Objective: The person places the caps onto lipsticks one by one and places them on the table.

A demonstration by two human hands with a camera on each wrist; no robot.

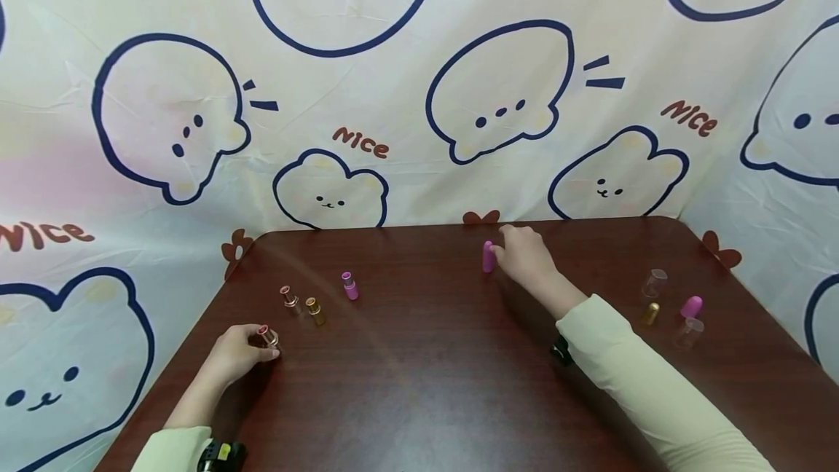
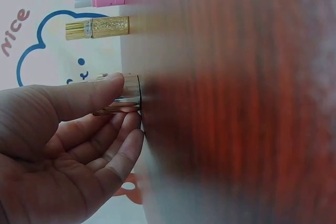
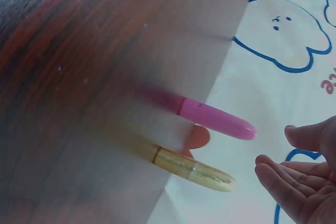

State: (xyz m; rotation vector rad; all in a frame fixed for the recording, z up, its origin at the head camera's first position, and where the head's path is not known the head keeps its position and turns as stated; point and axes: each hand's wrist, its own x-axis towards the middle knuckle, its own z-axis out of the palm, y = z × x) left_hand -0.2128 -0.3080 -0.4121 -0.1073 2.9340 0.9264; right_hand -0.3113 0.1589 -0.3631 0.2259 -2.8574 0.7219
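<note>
At the table's left side my left hand point(image 1: 232, 359) pinches an uncapped lipstick point(image 1: 267, 336) with a shiny rose-gold tube. In the left wrist view the thumb and fingers are around its tube point(image 2: 131, 90), whose base is at the tabletop. Three more uncapped lipsticks stand just beyond: a rose-gold one point(image 1: 289, 298), a gold one point(image 1: 315, 310) and a pink one point(image 1: 350, 286). Near the back edge, my right hand point(image 1: 524, 257) is beside a capped pink lipstick point(image 3: 218, 118). Its thumb and fingers are apart with nothing between them. A capped gold lipstick point(image 3: 194, 170) stands alongside, hidden behind the hand in the head view.
Loose caps stand on the right side of the brown table point(image 1: 406, 384): a clear cap point(image 1: 654, 283), a gold cap point(image 1: 651, 314), a pink cap point(image 1: 691, 307) and another clear cap point(image 1: 689, 333). A cartoon-printed cloth point(image 1: 406, 93) hangs behind the table and along its sides.
</note>
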